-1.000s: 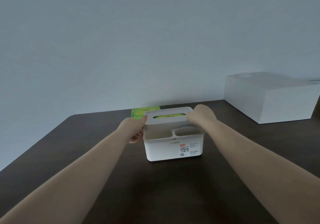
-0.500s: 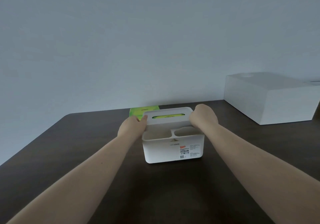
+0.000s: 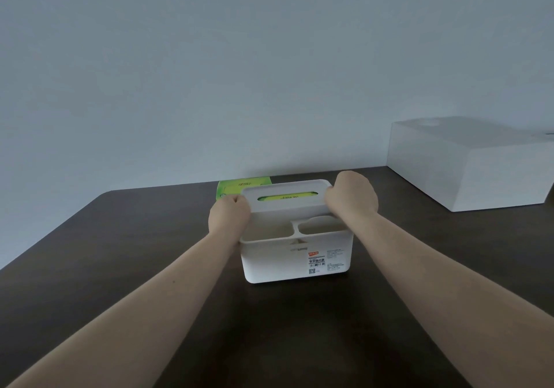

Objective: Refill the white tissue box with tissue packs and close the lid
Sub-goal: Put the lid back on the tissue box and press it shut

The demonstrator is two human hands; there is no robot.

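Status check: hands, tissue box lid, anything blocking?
Left hand and right hand grip the lid ends. Green tissue pack shows through the slot of white tissue box. Second green pack behind; nothing blocking.

Plain pale grey-blue wall [image 3: 269,67] behind dark brown counter [image 3: 90,267]; dim light; large white box [image 3: 479,162] far right.

Tissue pack [image 3: 243,188] lies behind tissue box [image 3: 296,255]; carton [image 3: 470,160] far right

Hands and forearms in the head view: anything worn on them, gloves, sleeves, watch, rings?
Nothing worn shows. The left hand and right hand are bare, without gloves, and both forearms are uncovered to the frame edge: no sleeves, watch or bands. The curled fingers hide any rings.
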